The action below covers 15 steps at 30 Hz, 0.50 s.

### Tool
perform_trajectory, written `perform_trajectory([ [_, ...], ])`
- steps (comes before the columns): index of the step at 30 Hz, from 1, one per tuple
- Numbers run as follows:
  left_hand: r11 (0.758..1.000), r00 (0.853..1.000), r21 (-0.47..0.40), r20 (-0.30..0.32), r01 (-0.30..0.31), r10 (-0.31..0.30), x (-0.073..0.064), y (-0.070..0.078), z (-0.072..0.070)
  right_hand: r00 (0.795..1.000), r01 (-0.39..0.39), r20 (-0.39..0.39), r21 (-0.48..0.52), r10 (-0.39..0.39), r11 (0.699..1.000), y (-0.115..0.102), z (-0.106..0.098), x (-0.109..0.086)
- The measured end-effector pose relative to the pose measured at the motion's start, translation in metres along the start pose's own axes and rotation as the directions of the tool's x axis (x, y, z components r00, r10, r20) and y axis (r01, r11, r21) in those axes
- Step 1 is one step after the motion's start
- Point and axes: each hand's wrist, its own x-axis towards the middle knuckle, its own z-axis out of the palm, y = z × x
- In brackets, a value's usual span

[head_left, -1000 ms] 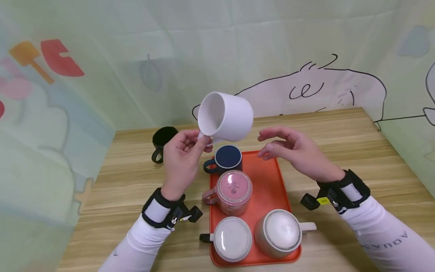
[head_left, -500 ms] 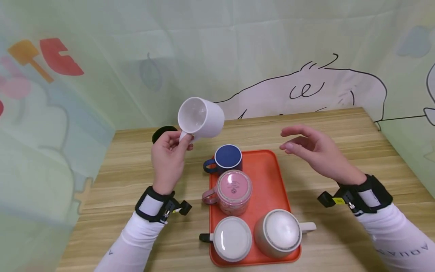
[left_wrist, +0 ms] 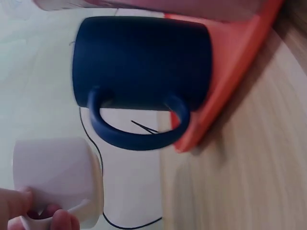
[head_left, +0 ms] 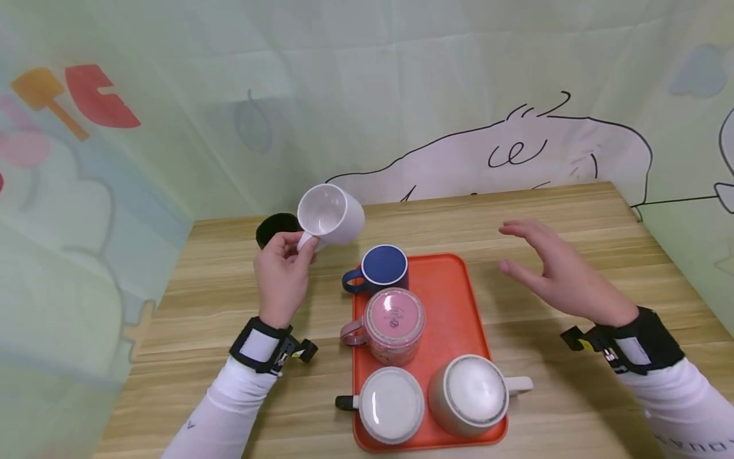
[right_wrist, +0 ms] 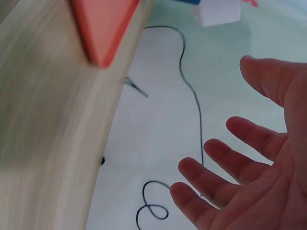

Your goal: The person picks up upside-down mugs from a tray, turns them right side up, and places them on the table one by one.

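A white mug (head_left: 338, 217) hangs above the table behind the tray, tilted so its mouth faces up and to the left. My left hand (head_left: 282, 274) pinches its handle between thumb and fingers; in the left wrist view the fingertips (left_wrist: 62, 221) wrap that handle. Just right of and below it, a navy blue mug (head_left: 385, 266) stands at the tray's far left corner. Partly behind my left hand is a black mug (head_left: 276, 228) on the table. My right hand (head_left: 564, 277) hovers over the table right of the tray, fingers spread and holding nothing.
The orange-red tray (head_left: 450, 296) also bears an upturned pink mug (head_left: 395, 322), an upturned white mug with a black handle (head_left: 392, 405) and an upturned cream mug (head_left: 471, 394) whose handle juts past the right rim. A patterned cloth wall (head_left: 367, 95) rises behind the wooden table (head_left: 229, 331).
The white mug in my left hand has moved left and lower, away from above the tray. My right hand has drawn back to the right, and its fingers have opened wider.
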Motion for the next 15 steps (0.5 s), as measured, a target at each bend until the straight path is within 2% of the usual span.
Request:
perform_trajectory([
  [4, 0.994, 1.000, 0.107, -0.006, -0.008, 0.009, -0.001, -0.008, 0.002, 0.999, -0.023, 0.024, -0.058, 0.025, 0.998, 0.011, 0.000, -0.009],
  [9, 0.979, 1.000, 0.201, -0.006, -0.028, 0.029, -0.001, -0.015, 0.004, 0.999, -0.024, 0.025, -0.120, 0.027, 0.992, 0.027, 0.000, -0.020],
  [15, 0.957, 1.000, 0.291, -0.007, 0.002, 0.000, -0.002, -0.021, 0.005, 0.999, -0.016, 0.048, -0.180, 0.025, 0.983, 0.038, -0.001, -0.027],
])
